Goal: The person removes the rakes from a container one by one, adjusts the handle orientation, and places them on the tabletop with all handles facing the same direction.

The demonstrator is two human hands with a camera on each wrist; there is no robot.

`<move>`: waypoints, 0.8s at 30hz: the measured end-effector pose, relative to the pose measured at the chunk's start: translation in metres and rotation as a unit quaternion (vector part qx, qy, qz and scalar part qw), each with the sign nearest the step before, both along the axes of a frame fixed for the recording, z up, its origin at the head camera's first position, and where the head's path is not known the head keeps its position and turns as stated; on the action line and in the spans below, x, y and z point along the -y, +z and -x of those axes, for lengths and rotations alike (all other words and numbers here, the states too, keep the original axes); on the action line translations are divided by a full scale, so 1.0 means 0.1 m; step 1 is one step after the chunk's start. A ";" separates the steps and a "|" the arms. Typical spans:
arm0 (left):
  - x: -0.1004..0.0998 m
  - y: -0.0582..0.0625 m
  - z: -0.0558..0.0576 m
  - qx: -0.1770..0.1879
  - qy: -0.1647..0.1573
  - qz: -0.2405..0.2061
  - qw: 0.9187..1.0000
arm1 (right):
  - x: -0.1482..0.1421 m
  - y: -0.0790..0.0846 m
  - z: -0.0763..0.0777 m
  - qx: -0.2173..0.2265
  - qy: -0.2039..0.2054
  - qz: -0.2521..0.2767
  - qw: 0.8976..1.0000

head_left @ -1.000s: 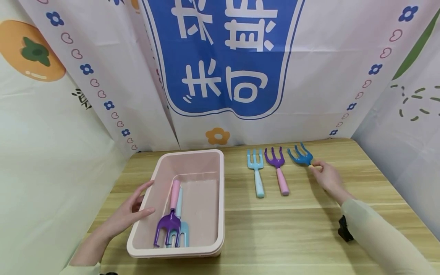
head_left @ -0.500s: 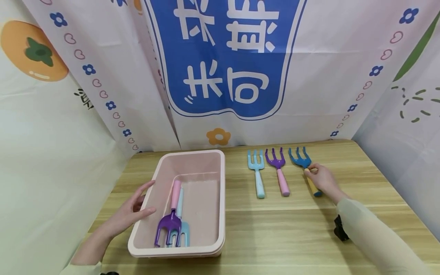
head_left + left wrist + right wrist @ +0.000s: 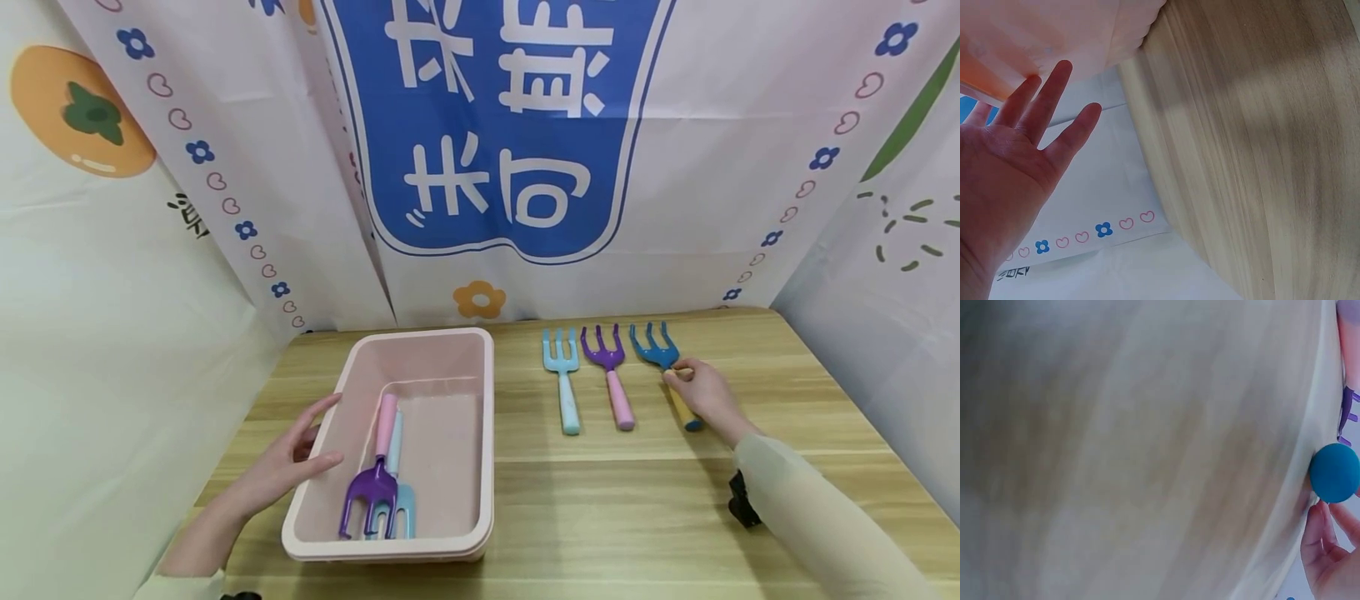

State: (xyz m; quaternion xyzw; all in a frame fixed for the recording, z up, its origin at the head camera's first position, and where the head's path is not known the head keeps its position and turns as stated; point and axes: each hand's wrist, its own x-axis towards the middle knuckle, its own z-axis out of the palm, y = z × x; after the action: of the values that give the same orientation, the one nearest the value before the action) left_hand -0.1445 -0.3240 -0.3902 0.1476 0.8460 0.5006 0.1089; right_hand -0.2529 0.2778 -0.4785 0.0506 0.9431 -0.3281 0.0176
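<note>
My right hand (image 3: pixel 707 393) pinches a blue garden hand fork (image 3: pixel 660 354) near the top of its yellow handle, on the table at the right. In the right wrist view, the fork's round blue handle end (image 3: pixel 1335 473) shows beside the fingers. To its left lie a purple hand fork with a pink handle (image 3: pixel 618 400) and a light blue hand fork (image 3: pixel 567 404), tines toward the back. My left hand (image 3: pixel 281 462) rests at the left rim of a pink plastic bin (image 3: pixel 486 433), fingers fairly straight and spread. Inside the bin, a purple hand fork (image 3: pixel 372 483) overlaps a light blue one (image 3: pixel 406 504).
The wooden table (image 3: pixel 637 517) ends at a printed cloth backdrop (image 3: pixel 690 200) behind the forks. White cloth also hangs at the left and right sides. A black strap piece (image 3: pixel 742 500) sits at the right sleeve.
My right hand has turned the blue fork straighter, in line with the other two, and lowered its handle to the table. The left hand has stayed at the bin.
</note>
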 end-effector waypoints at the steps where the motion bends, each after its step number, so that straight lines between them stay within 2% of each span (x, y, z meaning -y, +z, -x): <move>1: 0.00 0.00 0.00 0.000 0.000 0.001 1.000 | -0.01 0.01 -0.01 0.000 -0.004 0.000 1.000; 4: -0.01 0.00 0.00 0.000 -0.001 0.004 1.000 | -0.01 0.05 -0.03 -0.009 -0.018 0.007 1.000; 8: -0.02 -0.01 0.01 -0.002 0.000 0.004 1.000 | 0.01 0.15 -0.08 -0.046 -0.008 0.014 0.999; 16: -0.02 -0.03 0.03 -0.004 -0.001 0.004 1.000 | 0.28 0.49 -0.21 -0.085 0.051 0.055 0.994; 24: 0.00 -0.01 0.03 -0.002 0.003 0.023 1.000 | 0.59 0.70 -0.26 -0.117 0.110 0.096 0.982</move>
State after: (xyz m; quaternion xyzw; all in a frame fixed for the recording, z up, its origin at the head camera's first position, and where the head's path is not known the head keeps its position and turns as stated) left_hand -0.1471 -0.3238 -0.3909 0.1432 0.8582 0.4807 0.1089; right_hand -0.2269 0.2192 -0.4081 -0.0945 0.9024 -0.4173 -0.0520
